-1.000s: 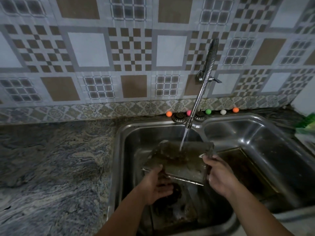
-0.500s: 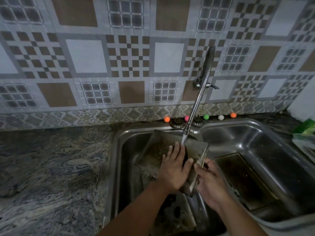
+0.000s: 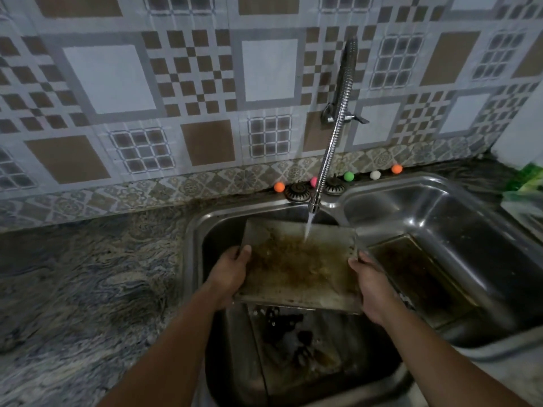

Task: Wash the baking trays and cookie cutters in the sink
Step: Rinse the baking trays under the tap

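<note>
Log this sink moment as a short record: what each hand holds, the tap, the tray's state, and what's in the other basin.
left hand: grips the left edge of the baking tray
right hand: grips the tray's right edge
tap: running, stream lands on the tray's far part
tray state: brown residue across its face, held above the left basin
right basin: a second dark tray lies in it

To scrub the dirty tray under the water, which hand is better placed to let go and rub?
Probably the left hand: it grips only the tray's left edge, beside the brown grime. The right hand holds the lower right corner and can support it.
</note>
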